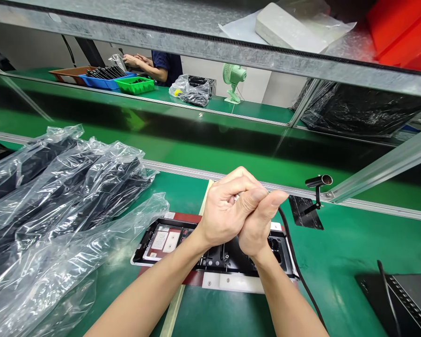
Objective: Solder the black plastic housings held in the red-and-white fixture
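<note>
My left hand is closed in a fist, with a tiny whitish bit showing between its fingers. Against it presses my right hand, its thumb pointing up and right and its other fingers hidden. What the two hands hold I cannot make out. Both are raised over a long black plastic housing lying open side up on a dark red and white fixture. Labels and small screw posts show inside the housing. A black cable runs down from behind my right hand, past the housing's right end; whether it is held is hidden.
Black parts in clear plastic bags pile up on the left. A metal tube holder stands at the back right, a black slotted part at the right. Overhead runs a metal shelf. Beyond the divider, another person's arms work near bins.
</note>
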{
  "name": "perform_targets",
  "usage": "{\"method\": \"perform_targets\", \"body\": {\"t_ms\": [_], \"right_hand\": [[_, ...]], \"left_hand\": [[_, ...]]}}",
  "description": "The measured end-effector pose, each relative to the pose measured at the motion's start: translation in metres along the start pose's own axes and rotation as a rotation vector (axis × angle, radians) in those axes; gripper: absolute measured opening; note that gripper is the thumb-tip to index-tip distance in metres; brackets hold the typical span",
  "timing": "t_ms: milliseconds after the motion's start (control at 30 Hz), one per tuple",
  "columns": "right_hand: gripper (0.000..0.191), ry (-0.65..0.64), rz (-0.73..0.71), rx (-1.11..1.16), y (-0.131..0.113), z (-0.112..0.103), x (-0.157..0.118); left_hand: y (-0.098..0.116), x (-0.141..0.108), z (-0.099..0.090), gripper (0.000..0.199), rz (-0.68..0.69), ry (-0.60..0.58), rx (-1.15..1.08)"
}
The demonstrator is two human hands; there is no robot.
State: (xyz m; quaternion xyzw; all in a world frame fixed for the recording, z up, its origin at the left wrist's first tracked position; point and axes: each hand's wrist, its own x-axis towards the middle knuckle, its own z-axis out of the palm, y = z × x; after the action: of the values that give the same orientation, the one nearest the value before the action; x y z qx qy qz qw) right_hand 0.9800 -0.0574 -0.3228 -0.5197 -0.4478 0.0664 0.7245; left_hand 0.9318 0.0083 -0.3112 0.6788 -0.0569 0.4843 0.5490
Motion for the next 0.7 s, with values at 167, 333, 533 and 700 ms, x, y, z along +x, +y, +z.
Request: {"method": "perform_targets", "body": {"t_ms": [167,333,533,700], "right_hand": [[0.070,0.005,0.004,-0.034,0.0018,-0.0005,-0.0012],[0.069,0.049,0.017,-0.071,0.0033,-0.0015,-0.0045],[0.069,0.030,-0.013,-0.087,0.0017,-0.0008,-0.0035],[0.065,0.009,-0.060,-0.082,0.0026,-0.0009,-0.0036]], "left_hand": [[-0.0002,0.0003,0.0010,0.032,0.008,0.005,-0.003],[0.0018,-0.0001,0.0018,0.031,0.019,0.011,0.015],[0.0017,-0.0004,0.0020,0.028,0.033,0.018,0.011],[0.0012,-0.0009,0.0021,0.027,0.044,0.021,0.009]]}}
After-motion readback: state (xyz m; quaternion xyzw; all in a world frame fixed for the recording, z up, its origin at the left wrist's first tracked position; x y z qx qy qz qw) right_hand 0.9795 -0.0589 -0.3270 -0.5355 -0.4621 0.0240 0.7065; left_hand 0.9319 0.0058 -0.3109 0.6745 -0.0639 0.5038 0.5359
